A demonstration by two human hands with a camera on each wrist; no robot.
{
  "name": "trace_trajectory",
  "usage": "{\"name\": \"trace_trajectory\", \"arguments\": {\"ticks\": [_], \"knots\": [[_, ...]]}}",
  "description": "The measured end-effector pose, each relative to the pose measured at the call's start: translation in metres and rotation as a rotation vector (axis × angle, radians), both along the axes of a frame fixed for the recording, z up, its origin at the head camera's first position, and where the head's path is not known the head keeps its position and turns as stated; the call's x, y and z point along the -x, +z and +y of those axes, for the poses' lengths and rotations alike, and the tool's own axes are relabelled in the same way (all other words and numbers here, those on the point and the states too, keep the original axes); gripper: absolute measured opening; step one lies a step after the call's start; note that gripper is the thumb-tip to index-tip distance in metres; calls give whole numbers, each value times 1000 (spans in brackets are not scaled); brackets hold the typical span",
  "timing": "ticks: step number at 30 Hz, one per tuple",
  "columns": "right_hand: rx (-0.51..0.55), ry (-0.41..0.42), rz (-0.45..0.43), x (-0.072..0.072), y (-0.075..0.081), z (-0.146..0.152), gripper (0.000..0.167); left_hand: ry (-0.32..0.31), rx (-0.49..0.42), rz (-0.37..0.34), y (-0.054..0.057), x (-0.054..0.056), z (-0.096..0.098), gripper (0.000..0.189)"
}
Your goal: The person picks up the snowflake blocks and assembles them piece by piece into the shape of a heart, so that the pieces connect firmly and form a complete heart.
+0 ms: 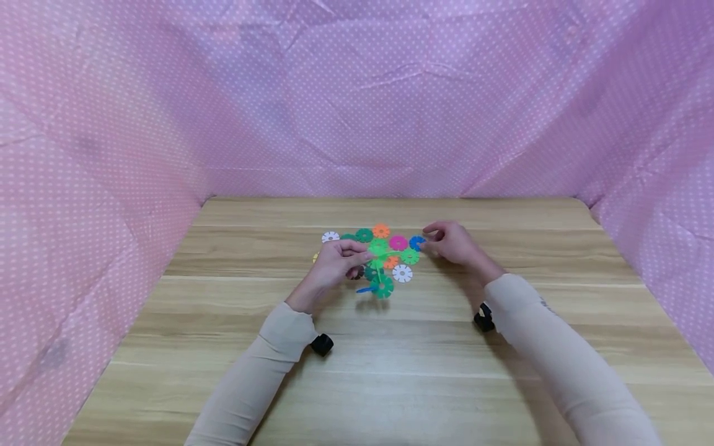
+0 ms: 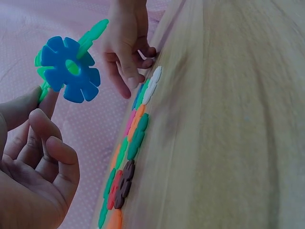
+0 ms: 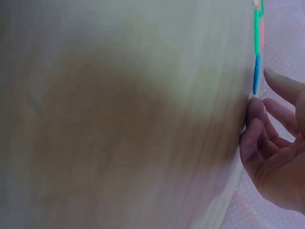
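My left hand [image 1: 337, 263] pinches a small build of slotted plastic discs between thumb and index finger, held above the table. In the left wrist view, a blue slotted disc [image 2: 56, 78] faces the camera, joined to light green discs [image 2: 92, 39]. My right hand [image 1: 453, 241] is low over the table at the right end of the loose discs, nothing between its thumb and fingers. Its fingertips are right by a loose blue disc [image 1: 417, 243], which appears edge-on in the right wrist view; the thumb stands apart from the fingers there.
Several loose slotted discs lie in a cluster under and around the held build, among them a pink disc [image 1: 398, 242], an orange disc [image 1: 381, 231] and a white disc [image 1: 402, 273]. Pink dotted cloth [image 1: 357, 124] hangs behind the wooden table [image 1: 413, 384].
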State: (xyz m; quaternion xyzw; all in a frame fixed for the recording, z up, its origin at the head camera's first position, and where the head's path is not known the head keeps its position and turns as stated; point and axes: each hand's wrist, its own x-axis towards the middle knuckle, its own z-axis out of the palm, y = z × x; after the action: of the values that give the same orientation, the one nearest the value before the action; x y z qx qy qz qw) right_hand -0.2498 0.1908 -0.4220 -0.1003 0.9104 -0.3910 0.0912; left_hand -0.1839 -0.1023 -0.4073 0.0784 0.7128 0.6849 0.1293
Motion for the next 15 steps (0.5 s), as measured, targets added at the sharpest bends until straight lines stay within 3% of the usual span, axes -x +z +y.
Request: {"name": "trace_trajectory", "arguments": {"ticks": [4,15], "knots": [[-77,28,-21,0,3,-5,43,2,9,-5,1,1,1,16],[-95,-5,-81,1,7,-7,33,4,19,-11,-1,3,0,20]]}}
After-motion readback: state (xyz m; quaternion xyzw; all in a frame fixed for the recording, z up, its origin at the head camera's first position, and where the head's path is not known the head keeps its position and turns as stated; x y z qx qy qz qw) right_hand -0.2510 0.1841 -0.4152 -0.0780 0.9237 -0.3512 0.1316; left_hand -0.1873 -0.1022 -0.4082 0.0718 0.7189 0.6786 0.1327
